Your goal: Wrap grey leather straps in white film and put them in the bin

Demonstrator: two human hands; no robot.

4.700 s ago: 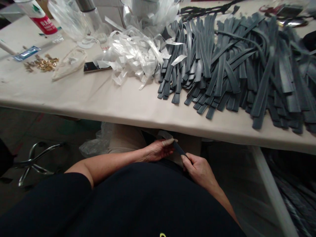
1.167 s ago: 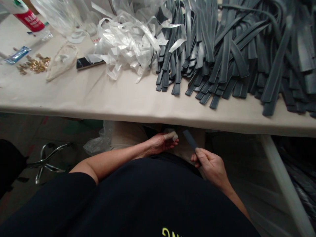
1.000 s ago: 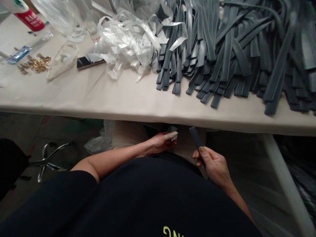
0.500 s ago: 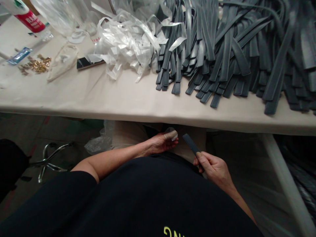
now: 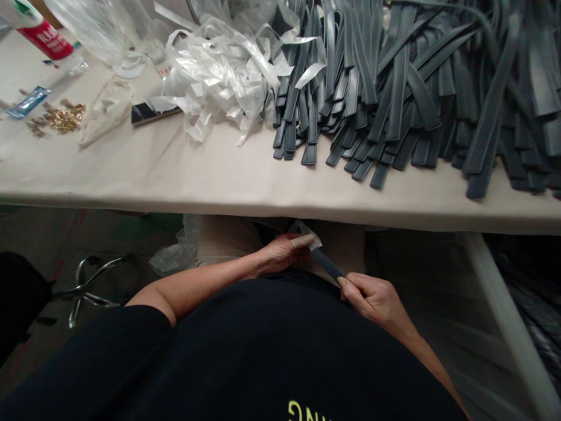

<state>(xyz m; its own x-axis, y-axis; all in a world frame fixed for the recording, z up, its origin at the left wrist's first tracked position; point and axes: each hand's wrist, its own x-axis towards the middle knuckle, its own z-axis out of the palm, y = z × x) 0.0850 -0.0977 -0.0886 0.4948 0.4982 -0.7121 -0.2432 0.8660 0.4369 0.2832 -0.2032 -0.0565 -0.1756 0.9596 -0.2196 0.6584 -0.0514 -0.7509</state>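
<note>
Over my lap, my right hand (image 5: 370, 299) pinches a dark grey stitched strap (image 5: 326, 264) that slants up to the left. The strap's far end meets a small clear plastic sleeve (image 5: 314, 242); whether it sits inside or just against the sleeve I cannot tell. My left hand (image 5: 287, 250) is closed on that sleeve, its thumb, which has a pale covering, lying on top. The left fingers are partly hidden beneath. Many similar straps (image 5: 397, 111) lie heaped on the table's right side.
White plastic strips (image 5: 223, 76) are piled mid-table (image 5: 210, 175). Further left lie a dark block (image 5: 155, 112), a cloth piece (image 5: 105, 108), brass-coloured bits (image 5: 65, 117), a blue packet (image 5: 30, 102) and a red-labelled bottle (image 5: 46, 40). A chair base (image 5: 92, 286) stands on the floor at left.
My right hand has moved slightly left, bringing the strap's end up to the plastic sleeve in my left hand. A gap lay between them before. The left hand has barely moved.
</note>
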